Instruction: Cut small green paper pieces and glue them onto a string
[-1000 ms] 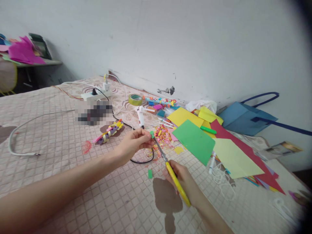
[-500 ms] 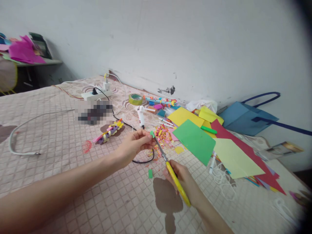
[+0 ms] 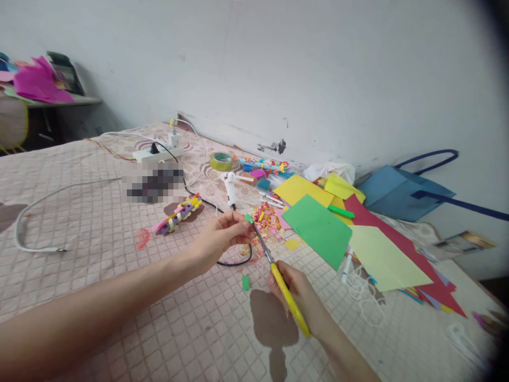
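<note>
My left hand [image 3: 228, 231] pinches a small piece of green paper [image 3: 248, 218] between thumb and fingertips. My right hand [image 3: 298, 292] is wrapped round the yellow handles of a pair of scissors [image 3: 287, 293]. The metal blades point up and away, and their tips meet the green paper at my left fingertips. Whether the blades are parted is too small to tell. Below the hands, another small green paper piece [image 3: 245, 283] lies on the quilted cloth. A heap of tiny coloured paper clippings [image 3: 267, 218] lies just beyond the scissor blades.
A white glue gun [image 3: 229, 190], tape roll [image 3: 221, 161] and decorated purple stick [image 3: 178, 215] lie beyond my left hand. Green sheet [image 3: 318, 232], other coloured papers and white string [image 3: 363, 297] lie rightward. A power strip [image 3: 157, 154] trails cords. A blue bag [image 3: 401, 193] leans by the wall.
The green paper piece at my left fingertips is turned slightly against the scissor tips. Both hands keep almost the same place.
</note>
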Demonstrator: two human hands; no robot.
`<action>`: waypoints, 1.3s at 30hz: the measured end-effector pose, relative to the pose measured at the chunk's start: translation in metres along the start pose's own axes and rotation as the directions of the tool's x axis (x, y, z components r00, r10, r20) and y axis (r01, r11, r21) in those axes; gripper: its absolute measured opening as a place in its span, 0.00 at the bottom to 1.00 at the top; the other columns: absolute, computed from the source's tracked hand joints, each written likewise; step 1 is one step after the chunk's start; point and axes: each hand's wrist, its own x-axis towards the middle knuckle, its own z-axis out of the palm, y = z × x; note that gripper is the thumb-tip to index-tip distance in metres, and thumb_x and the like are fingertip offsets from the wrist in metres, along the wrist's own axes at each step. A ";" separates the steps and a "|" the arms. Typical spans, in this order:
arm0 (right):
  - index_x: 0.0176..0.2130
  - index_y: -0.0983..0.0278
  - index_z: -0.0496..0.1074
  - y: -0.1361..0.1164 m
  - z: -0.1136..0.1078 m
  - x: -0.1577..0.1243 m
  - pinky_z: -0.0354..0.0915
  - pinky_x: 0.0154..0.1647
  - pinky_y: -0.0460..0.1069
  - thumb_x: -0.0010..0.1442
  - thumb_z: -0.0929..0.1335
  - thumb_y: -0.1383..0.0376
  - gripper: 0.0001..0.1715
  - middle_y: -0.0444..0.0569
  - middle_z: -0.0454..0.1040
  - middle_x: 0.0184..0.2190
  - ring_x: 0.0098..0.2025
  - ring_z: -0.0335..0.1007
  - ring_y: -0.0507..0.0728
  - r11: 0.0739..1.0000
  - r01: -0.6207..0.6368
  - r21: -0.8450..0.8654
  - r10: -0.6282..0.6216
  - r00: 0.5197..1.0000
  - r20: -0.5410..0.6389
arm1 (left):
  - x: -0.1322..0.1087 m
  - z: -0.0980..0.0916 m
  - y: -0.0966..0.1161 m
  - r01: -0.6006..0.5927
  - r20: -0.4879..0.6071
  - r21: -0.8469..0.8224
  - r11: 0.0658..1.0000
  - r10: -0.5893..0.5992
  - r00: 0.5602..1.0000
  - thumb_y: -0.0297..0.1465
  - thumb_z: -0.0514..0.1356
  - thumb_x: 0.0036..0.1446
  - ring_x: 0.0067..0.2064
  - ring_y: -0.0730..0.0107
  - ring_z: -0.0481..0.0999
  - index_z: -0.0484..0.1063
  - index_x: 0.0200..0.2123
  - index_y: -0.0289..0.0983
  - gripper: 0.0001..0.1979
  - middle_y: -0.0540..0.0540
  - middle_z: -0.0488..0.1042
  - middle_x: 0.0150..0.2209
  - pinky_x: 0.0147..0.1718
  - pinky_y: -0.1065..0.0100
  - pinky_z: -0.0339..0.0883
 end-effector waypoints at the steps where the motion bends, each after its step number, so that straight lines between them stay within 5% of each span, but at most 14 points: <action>1: 0.25 0.62 0.60 0.001 0.000 0.000 0.53 0.15 0.42 0.55 0.65 0.59 0.13 0.36 0.57 0.16 0.15 0.51 0.46 1.000 -0.004 0.000 0.004 1.000 0.000 | 0.000 0.000 0.000 0.000 0.001 -0.001 1.000 0.000 1.000 0.28 0.64 0.51 0.30 0.77 0.74 0.67 0.28 0.34 0.07 0.50 0.75 0.26 0.35 0.73 0.67; 39: 0.25 0.62 0.59 -0.004 -0.002 -0.001 0.53 0.15 0.42 0.55 0.65 0.59 0.13 0.36 0.57 0.18 0.16 0.51 0.46 0.999 -0.006 0.049 0.005 1.000 0.011 | 0.003 -0.003 0.002 -0.026 -0.006 0.008 1.000 0.026 1.000 0.29 0.64 0.51 0.30 0.75 0.76 0.67 0.29 0.33 0.08 0.47 0.77 0.27 0.35 0.72 0.70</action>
